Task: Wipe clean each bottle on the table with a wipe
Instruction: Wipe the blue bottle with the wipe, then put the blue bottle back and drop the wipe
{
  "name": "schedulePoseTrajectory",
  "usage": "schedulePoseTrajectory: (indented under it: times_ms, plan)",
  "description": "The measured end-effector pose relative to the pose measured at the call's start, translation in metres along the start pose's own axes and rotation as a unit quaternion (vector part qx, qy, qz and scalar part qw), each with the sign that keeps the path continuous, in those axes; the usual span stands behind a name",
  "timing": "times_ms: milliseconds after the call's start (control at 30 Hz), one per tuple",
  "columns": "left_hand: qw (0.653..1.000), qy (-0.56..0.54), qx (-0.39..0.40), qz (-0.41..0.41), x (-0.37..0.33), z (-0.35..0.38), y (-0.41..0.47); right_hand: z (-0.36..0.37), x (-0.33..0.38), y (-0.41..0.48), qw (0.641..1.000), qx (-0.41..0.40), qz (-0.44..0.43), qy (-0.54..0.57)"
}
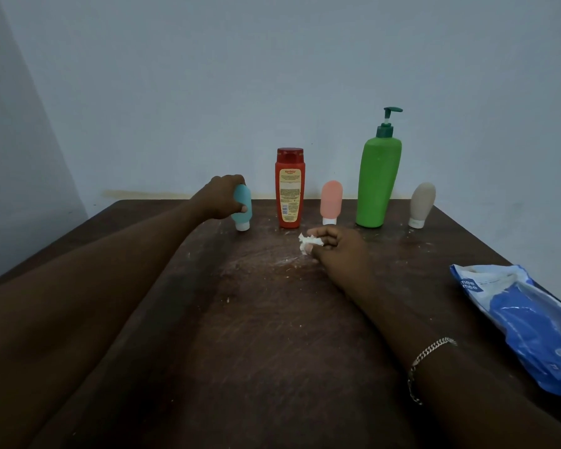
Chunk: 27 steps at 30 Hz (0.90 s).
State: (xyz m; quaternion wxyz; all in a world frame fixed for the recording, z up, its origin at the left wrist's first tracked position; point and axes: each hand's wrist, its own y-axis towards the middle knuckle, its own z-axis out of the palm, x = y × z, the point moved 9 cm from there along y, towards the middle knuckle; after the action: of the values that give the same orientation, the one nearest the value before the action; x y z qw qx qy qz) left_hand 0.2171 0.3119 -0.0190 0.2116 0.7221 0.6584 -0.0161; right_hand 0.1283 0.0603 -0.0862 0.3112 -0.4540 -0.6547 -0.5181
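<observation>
Pale blue-grey wall [208, 76] rises behind the far edge of a dark wooden tabletop [272, 335], whose scratched middle is flecked with white crumbs. Five bottles stand in a row along that far edge. From the left they are a light blue squeeze tube [243, 202], a red bottle [290, 189] with a printed label, a pink squeeze tube [331, 199], a tall green pump bottle [378, 183] and a beige squeeze tube [421, 202]. The three tubes stand on their white caps.

Your left hand [222, 197] reaches to the left end of the row and grips the light blue squeeze tube. Its fingers [237, 180] are curled over the top and the thumb is against the front, with the cap down at the tabletop.

Your right hand [340, 251] rests near the middle of the tabletop, just in front of the pink squeeze tube. Its fingers pinch a crumpled white wipe [306, 243]. A chain bracelet [431, 348] circles that wrist.

At the right edge lies a blue wipes pack [531, 325], well apart from the bottles.
</observation>
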Motion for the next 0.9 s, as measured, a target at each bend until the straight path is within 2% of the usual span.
schedulePoseTrajectory:
  times_ms: [367,500,667,900]
  plan:
    - [0.998,-0.010,0.020,-0.055,-0.001,0.003,-0.010,-0.003,-0.004,0.000,0.999,-0.012,0.018,0.033]
    - [0.993,0.047,-0.075,-0.082,-0.002,-0.016,-0.028,-0.009,-0.003,-0.001,0.999,-0.029,0.023,0.032]
    - [0.975,0.086,-0.197,-0.050,-0.037,-0.045,-0.073,-0.022,0.005,-0.004,0.997,-0.067,0.019,0.019]
    - [0.979,-0.119,-0.168,0.006,-0.099,-0.037,-0.125,-0.043,0.064,-0.011,0.996,-0.081,-0.016,0.032]
